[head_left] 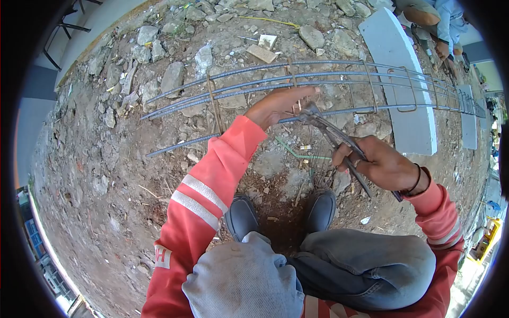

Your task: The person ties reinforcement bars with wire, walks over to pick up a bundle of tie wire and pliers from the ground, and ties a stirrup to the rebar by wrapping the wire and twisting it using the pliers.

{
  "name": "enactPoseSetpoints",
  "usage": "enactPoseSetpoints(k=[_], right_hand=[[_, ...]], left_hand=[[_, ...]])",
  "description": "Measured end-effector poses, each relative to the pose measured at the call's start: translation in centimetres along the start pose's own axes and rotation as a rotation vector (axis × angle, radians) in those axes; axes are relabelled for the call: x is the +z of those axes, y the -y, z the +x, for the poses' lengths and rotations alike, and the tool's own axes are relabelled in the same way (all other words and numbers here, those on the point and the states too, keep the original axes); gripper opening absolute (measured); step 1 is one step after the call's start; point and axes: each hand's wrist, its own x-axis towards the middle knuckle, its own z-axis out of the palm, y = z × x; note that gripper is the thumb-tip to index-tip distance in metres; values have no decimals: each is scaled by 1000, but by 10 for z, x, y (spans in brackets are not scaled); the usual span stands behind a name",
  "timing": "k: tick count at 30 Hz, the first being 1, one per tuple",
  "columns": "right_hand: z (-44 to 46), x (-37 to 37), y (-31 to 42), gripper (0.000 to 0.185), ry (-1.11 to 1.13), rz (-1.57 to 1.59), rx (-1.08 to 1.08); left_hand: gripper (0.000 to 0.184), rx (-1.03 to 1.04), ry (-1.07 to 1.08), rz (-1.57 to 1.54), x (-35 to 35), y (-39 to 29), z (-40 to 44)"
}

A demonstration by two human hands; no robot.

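In the head view, a rebar cage (244,93) of long steel bars tied with square stirrups stretches across the ground before me. My left hand (281,104) reaches over its near bars at a stirrup, fingers stretched out; the palm side and thumb are partly hidden. Wrapped round the handles of metal pincers (331,130) is my right hand (379,161). The pincers' jaws touch or nearly touch the nearest bar, just right of my left hand. Any tie wire at the jaws is too small to make out.
A grey board (403,90) lies under the cage on the right, with a smaller board (467,119) beyond. Stones (172,78) and rubble cover the ground. Another person (445,26) is at the upper right. My shoes (321,209) are below the cage.
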Motion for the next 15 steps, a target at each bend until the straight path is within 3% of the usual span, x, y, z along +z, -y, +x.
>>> enactPoseSetpoints(k=[1, 3, 5, 7, 9, 11, 15], right_hand=[[1, 7, 4, 25, 101, 184, 39], [13, 24, -5, 25, 184, 190, -55], [25, 27, -29, 25, 124, 139, -45], [25, 29, -36, 25, 79, 77, -44], [21, 33, -35, 27, -7, -14, -110], [19, 33, -32, 27, 30, 95, -117], [25, 29, -28, 25, 0, 5, 73]], left_hand=[[46, 0, 19, 11, -1, 4, 3], [54, -5, -160, -60, -4, 9, 9], [55, -60, -125, -7, -6, 8, 11], [47, 34, -57, -6, -12, 16, 18], [52, -54, -93, 13, -14, 10, 21], [52, -52, -99, 29, -10, 5, 11], [54, 3, -99, 59, -14, 8, 18]])
